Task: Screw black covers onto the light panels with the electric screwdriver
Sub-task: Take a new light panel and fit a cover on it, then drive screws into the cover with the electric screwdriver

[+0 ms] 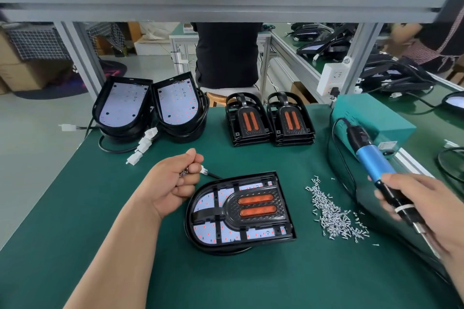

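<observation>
The left hand [173,180] is clenched around some small screws [184,172]. The right hand [426,206] grasps the electric screwdriver [374,160] (blue body), beside the covered light panel [241,211].

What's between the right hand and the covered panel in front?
A pile of loose screws on the green mat, clear of the covered panel. The right hand grips the electric screwdriver. Head view.

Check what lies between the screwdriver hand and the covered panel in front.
Only the pile of loose screws, lying flat on the mat between the right hand holding the electric screwdriver and the light panel. Nothing upright blocks the way.
</observation>
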Demonstrator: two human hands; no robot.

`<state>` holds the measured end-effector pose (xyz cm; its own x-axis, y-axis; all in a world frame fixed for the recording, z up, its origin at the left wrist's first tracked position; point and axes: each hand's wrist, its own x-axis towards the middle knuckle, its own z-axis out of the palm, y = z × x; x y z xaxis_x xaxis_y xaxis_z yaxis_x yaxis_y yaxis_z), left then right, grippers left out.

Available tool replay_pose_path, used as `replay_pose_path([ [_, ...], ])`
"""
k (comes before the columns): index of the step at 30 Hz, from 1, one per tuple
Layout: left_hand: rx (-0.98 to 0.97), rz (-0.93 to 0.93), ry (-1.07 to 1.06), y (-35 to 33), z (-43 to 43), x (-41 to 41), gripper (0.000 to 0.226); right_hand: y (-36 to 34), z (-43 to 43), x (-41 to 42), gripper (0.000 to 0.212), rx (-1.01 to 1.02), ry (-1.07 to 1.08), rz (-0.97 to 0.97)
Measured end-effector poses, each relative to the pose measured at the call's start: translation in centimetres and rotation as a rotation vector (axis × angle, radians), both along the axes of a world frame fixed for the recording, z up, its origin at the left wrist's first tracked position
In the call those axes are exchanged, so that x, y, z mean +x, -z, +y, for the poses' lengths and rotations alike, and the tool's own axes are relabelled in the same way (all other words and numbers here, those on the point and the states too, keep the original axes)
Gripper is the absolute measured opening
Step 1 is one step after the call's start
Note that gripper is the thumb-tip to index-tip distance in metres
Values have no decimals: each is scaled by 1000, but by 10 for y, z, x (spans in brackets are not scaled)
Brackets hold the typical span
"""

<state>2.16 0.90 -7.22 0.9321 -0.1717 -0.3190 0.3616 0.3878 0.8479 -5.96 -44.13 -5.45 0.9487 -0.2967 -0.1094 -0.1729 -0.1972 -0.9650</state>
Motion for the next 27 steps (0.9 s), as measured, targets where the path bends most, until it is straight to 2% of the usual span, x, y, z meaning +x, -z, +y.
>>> replay_pose_path([
  [6,-50,-19,-28,1,2,-1,40,-13,33,1,33,609,66,-21],
  [10,-73,-28,-33,1,2,0,45,-28,60,-1,21,856,85,-96],
  [18,-48,-28,-11,2,1,-1,32,-40,95,15,38,1035,226,-280],
  [22,-31,-62,-3,4,-2,0,31,-45,108,28,29,1086,212,-410],
  [27,1,-77,17,4,-8,-1,35,-56,121,49,17,1123,189,-453],
])
